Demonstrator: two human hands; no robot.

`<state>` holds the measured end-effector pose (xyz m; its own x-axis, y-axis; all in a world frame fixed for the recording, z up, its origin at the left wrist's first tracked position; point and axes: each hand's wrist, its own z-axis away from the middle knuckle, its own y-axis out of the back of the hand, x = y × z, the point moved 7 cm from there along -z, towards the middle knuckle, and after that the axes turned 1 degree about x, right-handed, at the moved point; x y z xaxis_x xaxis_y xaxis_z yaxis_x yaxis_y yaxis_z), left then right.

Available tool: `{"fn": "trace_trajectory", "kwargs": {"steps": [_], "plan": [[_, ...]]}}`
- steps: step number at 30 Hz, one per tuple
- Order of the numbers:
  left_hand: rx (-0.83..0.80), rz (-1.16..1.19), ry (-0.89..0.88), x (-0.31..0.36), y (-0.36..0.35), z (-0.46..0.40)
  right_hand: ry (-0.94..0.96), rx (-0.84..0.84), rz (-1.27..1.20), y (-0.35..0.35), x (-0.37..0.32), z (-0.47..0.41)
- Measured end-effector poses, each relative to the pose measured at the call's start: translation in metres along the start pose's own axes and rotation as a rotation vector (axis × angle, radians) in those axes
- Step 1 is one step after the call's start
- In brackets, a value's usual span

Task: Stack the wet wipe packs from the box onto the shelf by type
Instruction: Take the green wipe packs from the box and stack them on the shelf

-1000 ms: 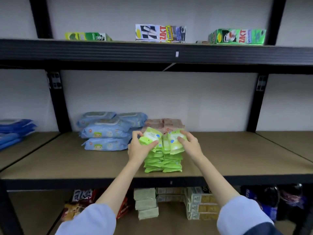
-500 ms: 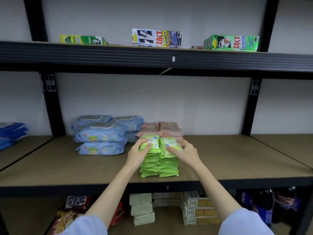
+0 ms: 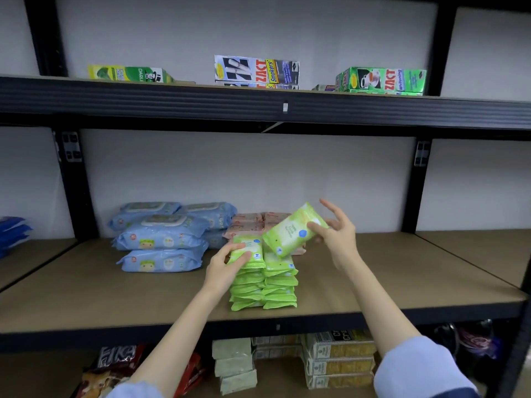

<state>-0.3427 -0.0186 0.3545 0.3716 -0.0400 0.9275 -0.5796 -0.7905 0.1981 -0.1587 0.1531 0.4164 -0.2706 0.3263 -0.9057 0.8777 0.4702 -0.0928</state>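
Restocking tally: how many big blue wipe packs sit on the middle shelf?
5 visible: two stacked in front, two on top behind, one partly hidden beneath. More may be hidden behind.

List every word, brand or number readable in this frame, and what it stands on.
"ZACT" and "Smokers": white and black carton, top shelf.
"ZACT" and "Whitening": shiny green carton, top shelf.
"DARL", cut off: flat green and yellow carton, top shelf.
"KA", partly hidden: dark snack bag, bottom shelf.
Too small or blurred: green wipe pack in the right hand, blue packs, pink packs.
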Motion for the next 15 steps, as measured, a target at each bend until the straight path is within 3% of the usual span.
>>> {"fn": "trace_trajectory", "kwargs": {"steps": [3, 8, 15], "plan": [[-0.021, 0.008, -0.003, 0.000, -0.001, -0.001, -0.054, 0.000, -0.105, -0.009, 0.006, -0.012], [-0.070, 0.044, -0.010, 0.001, -0.004, 0.000, -0.210, 0.006, -0.037, -0.035, 0.042, -0.018], [-0.121, 0.079, 0.023, 0.002, -0.010, -0.001, -0.383, -0.279, 0.199, -0.068, 0.081, -0.007]]}}
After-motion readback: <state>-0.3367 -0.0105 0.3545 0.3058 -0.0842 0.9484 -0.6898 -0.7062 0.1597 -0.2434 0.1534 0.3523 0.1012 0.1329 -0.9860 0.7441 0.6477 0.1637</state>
